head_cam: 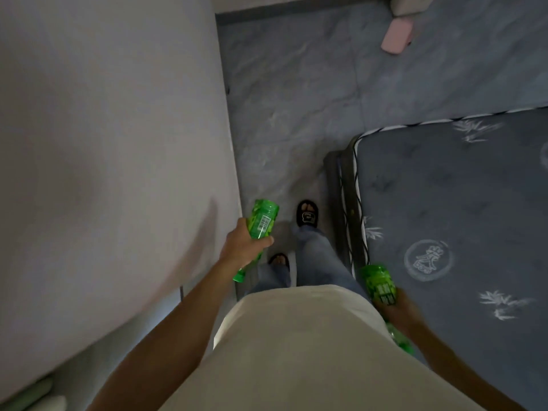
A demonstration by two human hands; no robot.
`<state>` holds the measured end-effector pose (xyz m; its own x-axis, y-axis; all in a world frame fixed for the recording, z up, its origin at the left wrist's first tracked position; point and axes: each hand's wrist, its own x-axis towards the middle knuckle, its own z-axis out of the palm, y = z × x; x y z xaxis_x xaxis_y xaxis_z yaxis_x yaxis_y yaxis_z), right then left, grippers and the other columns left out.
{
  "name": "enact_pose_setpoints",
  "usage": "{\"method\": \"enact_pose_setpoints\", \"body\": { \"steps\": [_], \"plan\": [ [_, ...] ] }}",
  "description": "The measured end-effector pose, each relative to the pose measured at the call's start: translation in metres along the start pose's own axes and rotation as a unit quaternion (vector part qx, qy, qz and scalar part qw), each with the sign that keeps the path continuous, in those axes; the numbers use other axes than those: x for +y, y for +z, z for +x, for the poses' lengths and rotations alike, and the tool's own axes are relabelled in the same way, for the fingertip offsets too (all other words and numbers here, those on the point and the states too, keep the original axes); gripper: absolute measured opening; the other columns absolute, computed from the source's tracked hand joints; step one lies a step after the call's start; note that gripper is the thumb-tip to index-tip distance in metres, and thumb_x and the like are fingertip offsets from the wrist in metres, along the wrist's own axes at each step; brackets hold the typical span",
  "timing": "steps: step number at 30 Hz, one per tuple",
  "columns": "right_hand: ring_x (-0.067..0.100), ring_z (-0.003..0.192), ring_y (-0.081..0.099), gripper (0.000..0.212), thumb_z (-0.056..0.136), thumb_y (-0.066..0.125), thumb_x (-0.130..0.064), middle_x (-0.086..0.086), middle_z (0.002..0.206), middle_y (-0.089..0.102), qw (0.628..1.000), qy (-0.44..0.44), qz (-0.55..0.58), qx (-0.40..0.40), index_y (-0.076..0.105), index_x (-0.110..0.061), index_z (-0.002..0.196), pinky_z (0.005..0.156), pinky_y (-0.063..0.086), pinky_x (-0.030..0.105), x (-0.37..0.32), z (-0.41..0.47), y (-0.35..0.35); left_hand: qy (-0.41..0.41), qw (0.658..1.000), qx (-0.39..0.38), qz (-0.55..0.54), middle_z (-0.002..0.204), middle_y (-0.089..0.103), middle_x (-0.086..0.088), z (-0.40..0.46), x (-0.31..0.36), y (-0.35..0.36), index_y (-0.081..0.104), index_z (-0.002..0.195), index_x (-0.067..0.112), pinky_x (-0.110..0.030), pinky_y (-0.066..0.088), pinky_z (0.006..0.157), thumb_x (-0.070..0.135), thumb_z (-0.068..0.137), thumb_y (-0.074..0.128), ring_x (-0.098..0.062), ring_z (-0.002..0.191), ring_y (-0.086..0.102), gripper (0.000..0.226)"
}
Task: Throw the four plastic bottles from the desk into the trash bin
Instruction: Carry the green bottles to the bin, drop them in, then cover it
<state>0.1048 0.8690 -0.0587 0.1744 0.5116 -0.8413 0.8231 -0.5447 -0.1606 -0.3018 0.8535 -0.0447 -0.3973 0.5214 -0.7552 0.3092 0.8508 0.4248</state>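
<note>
My left hand [241, 247] is shut around the middle of a green plastic bottle [262, 221], whose base points forward and whose cap end sticks out below my wrist. My right hand [400, 310] grips a second green plastic bottle [378, 281] low at my right side, base forward, its neck end showing behind the hand. Both bottles hang over the floor beside my legs. No desk and no trash bin are in view.
A pale wall [112, 143] fills the left. A grey mattress [459, 218] on a dark frame juts in from the right, leaving a narrow strip of grey marble floor [296, 99] ahead. A pink object [396, 37] lies far ahead. My sandalled feet stand in the gap.
</note>
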Motion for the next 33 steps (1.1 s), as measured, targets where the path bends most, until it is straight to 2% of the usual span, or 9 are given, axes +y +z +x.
{"method": "enact_pose_setpoints", "body": {
  "steps": [3,8,12,14,17,21,24,27,33],
  "plan": [
    [0.034,0.087,0.066,0.045,0.076,0.083,-0.031,0.018,0.095,0.07,1.0,-0.008,0.01,-0.006,0.061,-0.008,0.108,0.077,0.052,0.042,-0.035,0.035,-0.027,0.002,1.0,0.003,0.011,0.097,0.063,0.003,0.031,0.032,-0.011,0.046,0.111,0.031,-0.028,0.043,0.059,0.063,0.058,0.076,-0.02,0.08,0.062,0.069],
    [0.027,0.083,0.058,0.057,0.074,0.083,-0.037,0.013,0.096,0.065,0.999,-0.043,0.009,0.019,0.057,-0.009,0.116,0.074,0.044,0.035,-0.127,0.086,-0.076,-0.035,0.999,0.014,0.037,0.104,0.068,-0.006,0.066,0.045,-0.033,0.051,0.119,0.022,-0.031,0.044,0.068,0.047,0.067,0.083,-0.027,0.085,0.063,0.066],
    [0.035,0.096,0.066,0.051,0.074,0.084,-0.034,0.017,0.102,0.069,0.995,-0.092,0.03,0.004,0.06,-0.01,0.112,0.082,0.054,0.043,-0.218,0.123,-0.108,-0.09,0.995,0.009,0.034,0.107,0.065,-0.01,0.08,0.04,-0.055,0.051,0.125,0.016,-0.031,0.043,0.071,0.044,0.07,0.087,-0.025,0.083,0.058,0.072],
    [0.036,0.101,0.066,0.06,0.072,0.084,-0.041,0.016,0.107,0.07,0.993,-0.118,0.026,0.009,0.06,-0.011,0.118,0.086,0.054,0.046,-0.266,0.139,-0.122,-0.112,0.993,0.006,0.037,0.111,0.067,-0.013,0.087,0.04,-0.067,0.051,0.126,0.014,-0.031,0.043,0.07,0.042,0.07,0.088,-0.023,0.082,0.056,0.072],
    [0.034,0.102,0.066,0.067,0.069,0.082,-0.051,0.013,0.108,0.07,0.989,-0.143,0.014,0.024,0.057,-0.017,0.121,0.083,0.052,0.039,-0.334,0.161,-0.137,-0.137,0.99,-0.003,0.022,0.107,0.068,-0.011,0.103,0.045,-0.086,0.052,0.121,0.017,-0.03,0.046,0.064,0.041,0.07,0.088,-0.022,0.078,0.061,0.068],
    [0.033,0.1,0.065,0.065,0.069,0.082,-0.05,0.004,0.096,0.063,0.987,-0.154,0.032,0.043,0.055,-0.019,0.118,0.075,0.041,0.031,-0.401,0.182,-0.149,-0.144,0.989,-0.018,0.02,0.105,0.07,-0.009,0.142,0.068,-0.118,0.054,0.118,0.019,-0.031,0.048,0.068,0.043,0.069,0.086,-0.023,0.082,0.065,0.064],
    [0.034,0.102,0.065,0.067,0.069,0.083,-0.05,0.005,0.098,0.063,0.989,-0.133,0.032,0.049,0.054,-0.019,0.12,0.075,0.04,0.031,-0.426,0.193,-0.151,-0.134,0.989,-0.043,0.041,0.103,0.07,-0.005,0.184,0.101,-0.149,0.055,0.121,0.019,-0.029,0.05,0.068,0.048,0.065,0.084,-0.022,0.084,0.067,0.07],
    [0.037,0.105,0.064,0.069,0.07,0.084,-0.045,0.016,0.112,0.068,0.993,-0.098,0.051,0.038,0.053,-0.015,0.124,0.082,0.049,0.039,-0.433,0.199,-0.151,-0.108,0.991,-0.054,0.061,0.11,0.068,-0.008,0.229,0.148,-0.181,0.051,0.126,0.017,-0.03,0.052,0.071,0.045,0.066,0.084,-0.025,0.089,0.066,0.074],
    [0.034,0.098,0.064,0.067,0.073,0.085,-0.036,0.019,0.111,0.067,0.992,0.016,0.124,0.016,0.054,-0.009,0.126,0.079,0.05,0.04,-0.402,0.185,-0.151,0.023,0.985,-0.092,0.143,0.116,0.066,-0.007,0.311,0.288,-0.202,0.049,0.126,0.019,-0.031,0.051,0.071,0.046,0.07,0.08,-0.025,0.095,0.064,0.069]
  ]
}}
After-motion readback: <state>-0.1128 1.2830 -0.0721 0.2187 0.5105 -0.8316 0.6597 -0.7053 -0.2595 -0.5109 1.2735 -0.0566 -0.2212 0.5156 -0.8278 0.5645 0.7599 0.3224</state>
